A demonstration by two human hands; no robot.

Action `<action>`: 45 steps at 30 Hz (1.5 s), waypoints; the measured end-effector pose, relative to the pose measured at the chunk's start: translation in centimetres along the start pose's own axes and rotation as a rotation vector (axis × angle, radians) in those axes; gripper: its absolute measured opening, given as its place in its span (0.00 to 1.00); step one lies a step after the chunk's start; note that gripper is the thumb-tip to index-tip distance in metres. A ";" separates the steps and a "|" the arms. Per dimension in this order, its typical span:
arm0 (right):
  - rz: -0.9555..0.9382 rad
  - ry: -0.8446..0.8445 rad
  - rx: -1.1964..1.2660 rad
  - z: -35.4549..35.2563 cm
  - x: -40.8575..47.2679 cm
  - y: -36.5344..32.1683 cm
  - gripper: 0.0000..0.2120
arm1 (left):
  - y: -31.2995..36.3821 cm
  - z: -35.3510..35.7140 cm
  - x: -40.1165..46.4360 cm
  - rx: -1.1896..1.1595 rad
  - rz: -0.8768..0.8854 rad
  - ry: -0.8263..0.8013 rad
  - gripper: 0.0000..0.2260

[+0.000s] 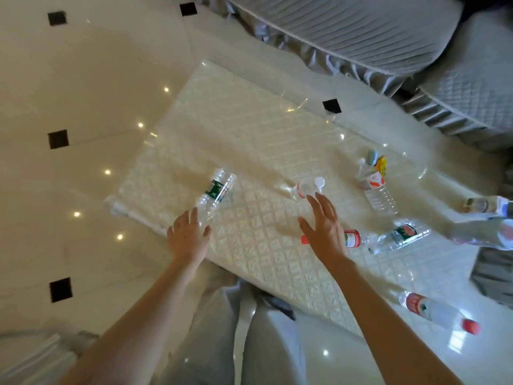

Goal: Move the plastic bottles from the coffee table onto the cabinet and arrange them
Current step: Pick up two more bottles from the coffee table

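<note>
Bottles (377,190) lie blurred on the coffee table (249,151); left hand (187,237) and right hand (323,232) spread wide, holding nothing

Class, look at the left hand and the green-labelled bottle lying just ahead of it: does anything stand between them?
Nothing visible does. The left hand is open, its fingertips at the green-labelled bottle, with only bare coffee table around.
</note>
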State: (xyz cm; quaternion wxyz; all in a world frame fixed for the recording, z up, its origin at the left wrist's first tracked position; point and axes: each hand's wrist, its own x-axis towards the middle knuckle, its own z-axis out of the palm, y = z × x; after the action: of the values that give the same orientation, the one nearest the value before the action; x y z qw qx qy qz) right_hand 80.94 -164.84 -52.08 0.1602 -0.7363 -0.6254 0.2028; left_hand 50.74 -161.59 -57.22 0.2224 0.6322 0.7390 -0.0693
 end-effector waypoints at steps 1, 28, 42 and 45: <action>0.021 0.010 0.001 0.6 0.8 0.1 0.27 | -0.3 0.6 1.1 -0.012 -0.017 -0.022 0.26; 0.159 0.247 0.095 8.4 8.0 4.5 0.19 | -2.6 9.8 9.1 -0.353 0.063 0.226 0.23; 0.445 0.255 0.336 8.6 10.2 6.7 0.31 | 9.5 4.1 15.6 -0.754 0.553 0.320 0.15; 0.492 0.248 0.394 9.8 10.1 7.2 0.34 | 10.8 5.0 16.7 -0.748 0.570 0.305 0.20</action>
State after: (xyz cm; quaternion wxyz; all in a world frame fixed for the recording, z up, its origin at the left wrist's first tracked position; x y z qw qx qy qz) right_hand 83.55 -156.28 -65.13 0.3205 -0.8391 -0.3534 0.2614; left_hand 60.64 -146.37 -66.67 0.3337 0.6889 0.5348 0.3577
